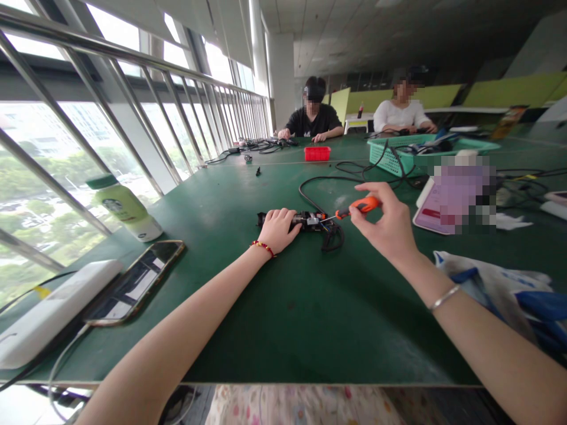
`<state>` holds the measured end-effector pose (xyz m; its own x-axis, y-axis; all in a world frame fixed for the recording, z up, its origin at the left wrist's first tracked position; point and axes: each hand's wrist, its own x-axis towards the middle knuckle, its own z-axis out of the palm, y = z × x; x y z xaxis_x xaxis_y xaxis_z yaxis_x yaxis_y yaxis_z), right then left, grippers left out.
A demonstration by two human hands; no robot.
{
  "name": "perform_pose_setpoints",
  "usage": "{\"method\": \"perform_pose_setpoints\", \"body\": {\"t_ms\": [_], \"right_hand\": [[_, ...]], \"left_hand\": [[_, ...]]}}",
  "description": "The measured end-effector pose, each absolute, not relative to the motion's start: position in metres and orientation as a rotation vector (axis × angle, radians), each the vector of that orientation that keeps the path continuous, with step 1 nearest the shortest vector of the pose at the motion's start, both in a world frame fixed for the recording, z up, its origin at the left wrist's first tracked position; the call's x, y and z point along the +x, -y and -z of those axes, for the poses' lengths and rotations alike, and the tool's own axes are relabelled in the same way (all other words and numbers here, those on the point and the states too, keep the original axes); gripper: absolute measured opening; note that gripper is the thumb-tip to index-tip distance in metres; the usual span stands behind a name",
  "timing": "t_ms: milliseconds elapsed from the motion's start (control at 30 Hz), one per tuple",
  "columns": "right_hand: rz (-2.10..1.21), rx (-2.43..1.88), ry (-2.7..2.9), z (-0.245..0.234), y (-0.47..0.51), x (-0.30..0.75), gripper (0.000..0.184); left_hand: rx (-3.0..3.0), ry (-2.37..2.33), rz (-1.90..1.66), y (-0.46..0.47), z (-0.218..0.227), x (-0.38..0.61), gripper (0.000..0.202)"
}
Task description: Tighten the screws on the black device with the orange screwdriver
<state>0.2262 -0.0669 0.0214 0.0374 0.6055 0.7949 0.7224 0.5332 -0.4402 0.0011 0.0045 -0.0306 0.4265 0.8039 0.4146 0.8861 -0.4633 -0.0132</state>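
Green tabletop (266, 330) by a metal railing (44, 34), bottle (126, 206) and phone (137, 283), left hand (277, 230) half-curled over a black device (313, 220) lying mid-table, orange-handled screwdriver (363, 205) tip at its right end, right hand (383, 218) pinching the handle, teal basket (376, 152) beyond.

I see free tabletop (310, 319) on the near side of the black wired device (315, 221), between the forearms. Beyond its far side I could pass toward the red basket (318, 154), though a black cable (328, 177) arcs across the right part. To its right, the right hand (385, 221) and orange screwdriver (364, 205) block me. Left of it, room runs to the green-capped bottle (128, 206).
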Motion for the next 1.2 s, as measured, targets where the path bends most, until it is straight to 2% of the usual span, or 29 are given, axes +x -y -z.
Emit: {"method": "perform_pose_setpoints", "body": {"t_ms": [67, 133, 267, 333, 500, 700, 900, 1100, 1200], "right_hand": [[0.081, -1.202, 1.669, -0.021, 0.068, 0.226, 0.02], [0.084, -1.212, 1.671, -0.021, 0.068, 0.226, 0.018], [0.195, -1.087, 1.653, -0.019, 0.065, 0.227, 0.036], [0.2, -1.062, 1.672, -0.019, 0.065, 0.227, 0.038], [0.194, -1.152, 1.693, -0.02, 0.067, 0.226, 0.017], [0.244, -1.044, 1.685, -0.02, 0.066, 0.226, 0.037], [0.246, -1.155, 1.66, -0.019, 0.066, 0.227, 0.021], [0.279, -1.03, 1.641, -0.018, 0.065, 0.227, 0.037], [0.279, -1.043, 1.646, -0.018, 0.065, 0.225, 0.032]], "left_hand": [[-2.451, 1.476, 0.527, -0.005, 0.031, 0.001, 0.037], [-2.451, 1.472, 0.53, -0.005, 0.032, 0.001, 0.037], [-2.445, 1.473, 0.525, -0.005, 0.032, 0.001, 0.037], [-2.447, 1.473, 0.53, -0.005, 0.032, 0.001, 0.037], [-2.458, 1.476, 0.538, -0.006, 0.032, 0.001, 0.037], [-2.493, 1.471, 0.554, -0.011, 0.034, 0.001, 0.035], [-2.573, 1.431, 0.559, -0.016, 0.034, 0.004, 0.031], [-2.614, 1.377, 0.557, -0.02, 0.034, 0.007, 0.031], [-2.628, 1.339, 0.536, -0.023, 0.034, 0.009, 0.033]]}}
